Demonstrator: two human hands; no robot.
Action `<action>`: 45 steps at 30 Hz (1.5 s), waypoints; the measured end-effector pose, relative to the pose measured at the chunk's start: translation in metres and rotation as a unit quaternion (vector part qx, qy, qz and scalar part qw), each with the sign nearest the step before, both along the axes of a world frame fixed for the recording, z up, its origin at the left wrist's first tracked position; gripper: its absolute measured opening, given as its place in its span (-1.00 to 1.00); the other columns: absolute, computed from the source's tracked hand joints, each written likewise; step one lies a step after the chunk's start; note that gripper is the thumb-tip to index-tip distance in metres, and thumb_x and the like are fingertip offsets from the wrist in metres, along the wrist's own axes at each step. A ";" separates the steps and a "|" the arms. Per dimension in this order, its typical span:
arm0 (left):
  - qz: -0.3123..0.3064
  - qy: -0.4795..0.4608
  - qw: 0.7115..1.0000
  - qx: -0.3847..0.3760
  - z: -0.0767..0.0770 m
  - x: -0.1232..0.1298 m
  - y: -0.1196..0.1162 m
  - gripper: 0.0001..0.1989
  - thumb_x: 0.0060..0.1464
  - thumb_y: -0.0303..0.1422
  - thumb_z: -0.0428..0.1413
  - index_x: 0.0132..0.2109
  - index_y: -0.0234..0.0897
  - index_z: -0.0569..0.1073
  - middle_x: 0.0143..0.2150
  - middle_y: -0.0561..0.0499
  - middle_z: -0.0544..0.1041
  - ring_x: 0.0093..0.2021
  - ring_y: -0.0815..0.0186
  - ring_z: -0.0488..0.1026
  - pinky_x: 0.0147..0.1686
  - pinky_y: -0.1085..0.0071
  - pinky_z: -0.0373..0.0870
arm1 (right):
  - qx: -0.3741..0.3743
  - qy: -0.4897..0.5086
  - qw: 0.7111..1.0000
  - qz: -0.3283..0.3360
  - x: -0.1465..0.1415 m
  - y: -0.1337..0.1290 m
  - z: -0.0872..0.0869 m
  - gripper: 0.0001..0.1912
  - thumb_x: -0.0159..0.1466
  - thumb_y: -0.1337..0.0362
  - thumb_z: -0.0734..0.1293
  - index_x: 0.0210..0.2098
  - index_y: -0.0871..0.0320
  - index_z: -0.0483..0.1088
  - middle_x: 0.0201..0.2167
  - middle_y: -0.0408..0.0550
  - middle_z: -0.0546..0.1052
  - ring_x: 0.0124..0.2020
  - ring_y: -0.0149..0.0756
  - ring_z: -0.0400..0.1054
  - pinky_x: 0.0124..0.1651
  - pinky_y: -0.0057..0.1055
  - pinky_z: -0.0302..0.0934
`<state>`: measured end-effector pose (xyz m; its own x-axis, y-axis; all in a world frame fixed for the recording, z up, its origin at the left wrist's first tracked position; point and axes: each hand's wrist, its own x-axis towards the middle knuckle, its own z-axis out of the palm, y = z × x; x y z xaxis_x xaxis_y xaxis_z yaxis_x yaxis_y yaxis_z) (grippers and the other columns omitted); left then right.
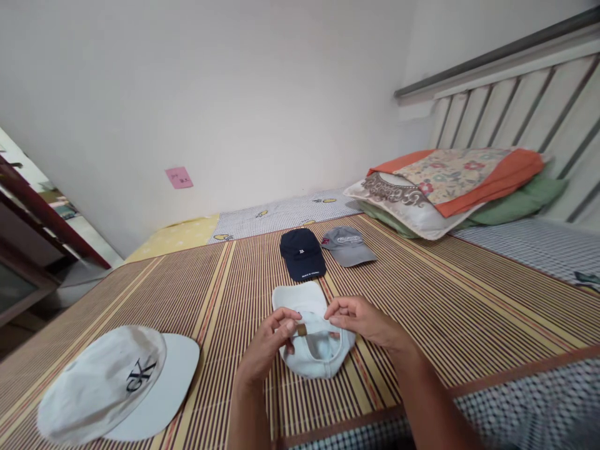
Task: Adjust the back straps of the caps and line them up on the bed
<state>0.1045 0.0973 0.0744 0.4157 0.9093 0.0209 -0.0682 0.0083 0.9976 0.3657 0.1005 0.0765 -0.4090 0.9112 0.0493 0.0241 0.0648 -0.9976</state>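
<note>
A pale blue baseball cap [312, 367] lies on the bamboo mat in front of me, its white brim pointing away and its back opening facing me. Fingers of my left hand [265, 347] are closed on the cap's back strap, beside a small brown buckle [302, 329]. On the other side of the opening, my right hand [363, 319] pinches the cap's strap or edge; its fingertips partly hide the spot. Just beyond the brim sit a navy cap [300, 250] and, to its right, a grey cap [347, 245].
A large white cap [107, 381] with black letters rests at the left on the striped bamboo mat [225, 337]. Stacked pillows [450, 187] lie at the back right by a white slatted headboard [515, 100]. A pink note [179, 177] is on the wall.
</note>
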 end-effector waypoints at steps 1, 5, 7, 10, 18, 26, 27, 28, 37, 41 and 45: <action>-0.003 0.020 1.000 0.008 0.001 0.001 0.000 -0.53 0.10 0.06 0.28 -0.14 -0.29 0.54 -0.36 0.07 0.43 -0.44 0.39 0.33 -0.44 0.47 0.31 | -0.001 0.000 1.000 0.001 0.000 0.000 -0.001 -0.67 0.17 0.03 0.52 -0.26 0.15 0.52 -0.45 -0.16 0.54 -0.40 -0.32 0.40 -0.32 -0.41 0.18; -0.012 0.085 0.996 -0.005 0.001 0.003 0.000 -0.55 0.04 0.05 0.32 -0.29 -0.28 0.50 -0.46 0.11 0.40 -0.49 0.40 0.33 -0.43 0.46 0.26 | -0.006 -0.001 1.000 0.000 -0.001 0.002 -0.003 -0.70 0.15 0.07 0.52 -0.27 0.15 0.51 -0.44 -0.16 0.54 -0.41 -0.33 0.40 -0.33 -0.42 0.16; -0.017 0.094 0.995 -0.014 0.001 0.003 0.000 -0.56 0.03 0.04 0.33 -0.30 -0.28 0.49 -0.47 0.12 0.40 -0.51 0.41 0.33 -0.44 0.46 0.24 | -0.005 -0.001 1.000 -0.002 -0.001 0.002 -0.003 -0.71 0.16 0.09 0.52 -0.27 0.15 0.51 -0.44 -0.15 0.55 -0.40 -0.33 0.40 -0.33 -0.42 0.15; -0.029 0.081 0.996 -0.014 0.000 0.001 0.001 -0.57 0.02 0.01 0.34 -0.30 -0.27 0.48 -0.47 0.13 0.40 -0.51 0.42 0.30 -0.44 0.47 0.22 | -0.002 0.000 1.000 0.001 0.000 0.001 -0.002 -0.72 0.17 0.10 0.52 -0.27 0.16 0.52 -0.44 -0.16 0.55 -0.41 -0.35 0.39 -0.34 -0.44 0.13; -0.028 0.065 0.997 -0.011 -0.002 -0.001 0.001 -0.54 -0.02 0.03 0.36 -0.33 -0.28 0.44 -0.48 0.13 0.37 -0.52 0.44 0.24 -0.48 0.48 0.20 | -0.026 0.001 0.997 0.067 -0.002 -0.001 -0.003 -0.66 0.17 0.03 0.53 -0.28 0.17 0.50 -0.48 -0.11 0.62 -0.46 -0.31 0.48 -0.36 -0.42 0.23; -0.017 0.071 0.997 -0.002 -0.001 0.001 0.000 -0.52 0.00 0.05 0.33 -0.35 -0.28 0.42 -0.50 0.14 0.35 -0.53 0.45 0.23 -0.50 0.48 0.19 | -0.020 0.006 0.997 0.068 -0.003 0.002 -0.008 -0.69 0.14 0.09 0.56 -0.32 0.17 0.49 -0.49 -0.11 0.63 -0.47 -0.35 0.46 -0.38 -0.46 0.23; -0.015 0.071 0.997 -0.002 -0.001 0.001 0.000 -0.52 0.00 0.05 0.33 -0.35 -0.28 0.41 -0.50 0.14 0.35 -0.53 0.44 0.23 -0.49 0.48 0.19 | -0.020 0.008 0.997 0.068 -0.004 0.002 -0.008 -0.69 0.14 0.09 0.56 -0.33 0.17 0.48 -0.50 -0.11 0.63 -0.47 -0.35 0.46 -0.37 -0.45 0.23; -0.012 0.071 0.997 -0.001 0.000 0.001 0.000 -0.52 0.00 0.06 0.33 -0.36 -0.28 0.41 -0.50 0.14 0.35 -0.53 0.44 0.23 -0.49 0.48 0.19 | -0.021 0.009 0.997 0.067 -0.004 0.002 -0.008 -0.69 0.14 0.09 0.56 -0.33 0.17 0.48 -0.50 -0.12 0.63 -0.47 -0.34 0.47 -0.36 -0.45 0.24; -0.005 0.067 0.998 0.015 -0.001 0.002 0.000 -0.52 0.04 0.05 0.32 -0.36 -0.26 0.37 -0.52 0.17 0.28 -0.53 0.46 0.15 -0.50 0.49 0.10 | -0.018 0.000 0.998 0.058 -0.004 0.001 -0.005 -0.69 0.15 0.08 0.54 -0.31 0.17 0.48 -0.50 -0.11 0.63 -0.48 -0.34 0.46 -0.38 -0.45 0.23; 0.012 0.050 0.999 0.012 -0.004 0.002 0.001 -0.54 0.05 0.03 0.32 -0.36 -0.26 0.38 -0.51 0.16 0.30 -0.53 0.46 0.16 -0.51 0.49 0.12 | -0.012 -0.008 0.999 0.051 -0.004 0.000 -0.003 -0.70 0.20 0.06 0.50 -0.32 0.18 0.50 -0.49 -0.08 0.63 -0.49 -0.35 0.43 -0.38 -0.44 0.22; -0.007 0.039 0.999 0.001 -0.003 0.001 0.002 -0.56 0.02 0.00 0.34 -0.31 -0.29 0.45 -0.48 0.14 0.34 -0.50 0.44 0.21 -0.48 0.49 0.19 | -0.010 -0.001 0.999 0.037 -0.005 -0.001 -0.002 -0.70 0.22 0.05 0.47 -0.29 0.17 0.49 -0.50 -0.11 0.60 -0.48 -0.33 0.44 -0.38 -0.43 0.23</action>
<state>0.1053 0.0992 0.0716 0.4281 0.9037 -0.0092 0.0090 0.0059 0.9999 0.3611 0.0996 0.0741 -0.4753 0.8793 0.0296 0.0226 0.0458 -0.9987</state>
